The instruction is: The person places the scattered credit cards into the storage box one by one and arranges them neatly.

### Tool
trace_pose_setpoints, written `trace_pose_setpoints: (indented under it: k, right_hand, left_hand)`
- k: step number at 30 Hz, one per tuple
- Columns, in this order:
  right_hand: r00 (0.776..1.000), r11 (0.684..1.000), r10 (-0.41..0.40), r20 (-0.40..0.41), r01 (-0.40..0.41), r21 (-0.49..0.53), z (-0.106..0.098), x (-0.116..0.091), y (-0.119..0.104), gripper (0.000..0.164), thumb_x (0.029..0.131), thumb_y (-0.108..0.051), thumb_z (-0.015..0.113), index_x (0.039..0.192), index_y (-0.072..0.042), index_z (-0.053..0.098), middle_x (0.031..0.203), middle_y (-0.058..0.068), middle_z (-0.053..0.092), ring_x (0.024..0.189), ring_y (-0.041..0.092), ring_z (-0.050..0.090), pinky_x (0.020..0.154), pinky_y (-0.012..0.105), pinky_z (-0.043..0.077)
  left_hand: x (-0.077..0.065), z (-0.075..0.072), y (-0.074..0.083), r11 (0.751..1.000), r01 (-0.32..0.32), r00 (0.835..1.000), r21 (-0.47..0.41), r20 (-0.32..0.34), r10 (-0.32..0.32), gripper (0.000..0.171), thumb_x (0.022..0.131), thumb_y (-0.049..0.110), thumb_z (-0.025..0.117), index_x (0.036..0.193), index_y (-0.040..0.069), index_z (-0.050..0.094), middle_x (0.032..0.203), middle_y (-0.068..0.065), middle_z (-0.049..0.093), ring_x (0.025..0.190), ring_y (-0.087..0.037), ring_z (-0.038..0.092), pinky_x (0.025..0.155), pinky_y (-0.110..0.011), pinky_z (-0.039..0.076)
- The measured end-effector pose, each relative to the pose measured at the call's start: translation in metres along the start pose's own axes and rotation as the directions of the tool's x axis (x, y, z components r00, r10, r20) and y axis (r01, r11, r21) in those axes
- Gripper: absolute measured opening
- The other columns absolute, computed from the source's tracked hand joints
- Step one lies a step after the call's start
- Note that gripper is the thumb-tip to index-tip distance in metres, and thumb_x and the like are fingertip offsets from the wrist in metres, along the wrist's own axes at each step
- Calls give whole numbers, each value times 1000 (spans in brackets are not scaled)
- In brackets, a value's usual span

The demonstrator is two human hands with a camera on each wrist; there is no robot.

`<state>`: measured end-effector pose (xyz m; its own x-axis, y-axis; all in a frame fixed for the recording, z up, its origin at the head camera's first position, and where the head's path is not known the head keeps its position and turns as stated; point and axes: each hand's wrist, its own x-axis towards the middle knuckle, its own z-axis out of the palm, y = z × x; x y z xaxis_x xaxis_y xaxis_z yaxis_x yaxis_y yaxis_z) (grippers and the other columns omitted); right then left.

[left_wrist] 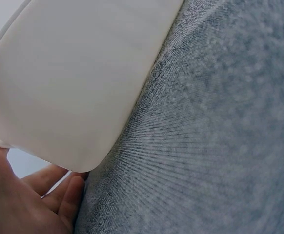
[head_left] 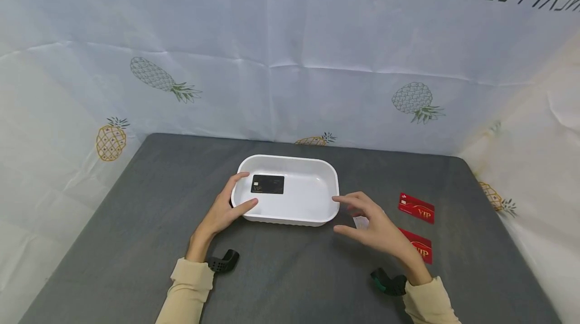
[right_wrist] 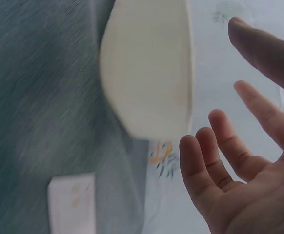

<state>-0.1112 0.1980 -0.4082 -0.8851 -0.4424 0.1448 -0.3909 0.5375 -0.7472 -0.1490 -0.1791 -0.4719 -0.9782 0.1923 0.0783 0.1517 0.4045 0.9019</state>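
Note:
A white rectangular plastic tray point(head_left: 296, 206) with rounded corners sits on the dark grey cloth. Inside, toward its left end, lies a black VIP card point(head_left: 267, 184). My left hand point(head_left: 223, 209) grips the tray's left end, thumb over the near rim and forefinger at the far-left rim. In the left wrist view, more fingers point(left_wrist: 70, 200) bend around the tray's lower corner. Near the tray's right end, my right hand point(head_left: 369, 220) is spread with nothing in its grasp, forefinger tip right at the rim. Under it, a small pale block point(head_left: 361, 222) is mostly covered.
Two red VIP cards lie to the right: one farther back point(head_left: 416, 208), the other point(head_left: 419, 246) partly behind my right wrist. Grey cloth point(head_left: 281, 283) covers the table. A white pineapple-print curtain point(head_left: 290, 97) hangs behind and at both sides.

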Motion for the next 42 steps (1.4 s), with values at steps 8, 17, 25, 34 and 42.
trace_pose_setpoints:
  k: [8,17,25,34,42]
  right_hand:
    - [999,1000,31,12,-30,-3,-18,-22,28,64,82,-22,87,139,-10,61,125,12,60,109,26,60,94,32,58]
    - [996,996,87,5,-87,-22,-34,-35,55,66,80,-20,88,139,-10,61,128,11,58,110,18,56,93,21,55]
    - [995,986,99,13,-96,-138,-45,-36,70,67,78,-22,89,138,-11,62,127,11,58,110,27,58,93,26,56]
    - [986,966,152,66,-134,-222,-49,-33,77,69,78,-24,89,138,-4,62,127,16,57,111,29,56,90,31,56]
    - [968,957,223,110,-197,-213,-52,-28,78,65,78,-23,90,134,-3,64,125,19,52,101,22,49,74,22,50]
  left_hand:
    - [1,-2,1,1000,-4,1000,-4,-2,4,72,92,32,73,154,23,37,164,-13,33,152,-38,32,117,-69,26]
    - [1,-3,0,1000,-2,1000,2,-5,2,72,91,33,73,154,25,38,163,-13,36,150,-36,35,116,-67,28]
    - [-1,-2,-1,1000,-4,1000,6,-6,4,73,91,33,72,154,23,37,164,-15,33,151,-39,33,116,-70,27]
    - [-1,0,-1,1000,11,1000,9,-4,-11,74,91,34,73,154,23,36,161,-16,38,146,-39,39,115,-68,30]
    - [0,0,-1,1000,-1,1000,12,-6,2,73,91,33,73,153,24,37,157,-16,43,142,-38,43,113,-65,33]
